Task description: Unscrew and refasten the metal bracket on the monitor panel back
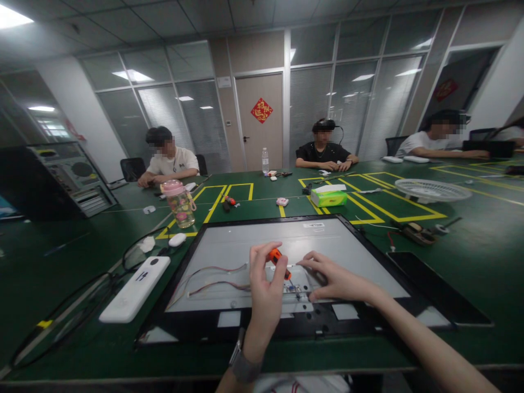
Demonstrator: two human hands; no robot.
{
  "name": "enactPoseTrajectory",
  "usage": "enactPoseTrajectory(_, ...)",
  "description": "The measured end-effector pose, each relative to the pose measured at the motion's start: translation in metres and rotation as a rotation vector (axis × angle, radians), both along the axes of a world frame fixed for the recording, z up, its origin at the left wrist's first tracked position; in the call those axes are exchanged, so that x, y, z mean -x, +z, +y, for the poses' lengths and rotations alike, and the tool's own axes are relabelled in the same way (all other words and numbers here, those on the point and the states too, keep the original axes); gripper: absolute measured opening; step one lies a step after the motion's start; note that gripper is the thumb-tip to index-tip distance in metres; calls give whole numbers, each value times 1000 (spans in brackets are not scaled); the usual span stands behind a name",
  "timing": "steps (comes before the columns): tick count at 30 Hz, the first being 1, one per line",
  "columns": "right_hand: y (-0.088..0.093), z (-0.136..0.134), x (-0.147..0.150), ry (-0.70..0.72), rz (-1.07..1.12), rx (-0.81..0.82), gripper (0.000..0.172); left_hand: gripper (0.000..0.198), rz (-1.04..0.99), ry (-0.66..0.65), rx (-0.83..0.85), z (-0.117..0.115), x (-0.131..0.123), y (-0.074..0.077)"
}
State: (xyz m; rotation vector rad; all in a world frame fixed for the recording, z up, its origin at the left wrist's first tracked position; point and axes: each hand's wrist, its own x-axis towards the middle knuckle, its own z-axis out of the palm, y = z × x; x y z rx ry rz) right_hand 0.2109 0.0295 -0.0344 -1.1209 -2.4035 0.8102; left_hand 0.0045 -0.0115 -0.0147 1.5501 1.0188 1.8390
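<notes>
A flat display panel (229, 245) with a black frame and pale grey back lies on the green table in front of me. My left hand (265, 275), with a band on its wrist, is closed around an orange and black screwdriver (277, 257). The screwdriver is tilted, its tip down at a small metal-and-board part (292, 289) near the panel's middle. My right hand (333, 277) rests on the panel beside that part, fingers spread and touching its edge. Thin coloured wires (216, 284) run left from beneath my left hand.
A white power bank (137, 289), black cables (67, 322) and a pink-lidded bottle (180, 204) stand to the left. A dark flat slab (438, 286) and a tool (417, 232) lie right. Behind are a tissue pack (328, 196), a white round grille (432, 190) and several seated people.
</notes>
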Motion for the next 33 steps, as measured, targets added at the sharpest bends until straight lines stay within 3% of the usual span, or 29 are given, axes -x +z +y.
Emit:
enactPoseTrajectory(5, 0, 0, 0, 8, 3, -2, 71, 32, -48, -103, 72, -3, 0, 1)
enactPoseTrajectory(11, -1, 0, -1, 11, 12, -1, 72, 20, -11, 34, -5, 0, 1, -2)
enactPoseTrajectory(17, -1, 1, -1, -2, 1, 10, 73, 30, -32, -50, 30, -4, 2, 6)
enactPoseTrajectory(23, -2, 1, -2, 4, -1, 2, 73, 16, 8, 58, -50, -3, 1, 4)
enactPoseTrajectory(28, -2, 1, -2, 0, 4, 13, 74, 31, -21, -57, 13, -6, 3, 6)
enactPoseTrajectory(33, -1, 0, 0, 2, -1, 13, 74, 24, -37, -47, -14, -3, 1, 3)
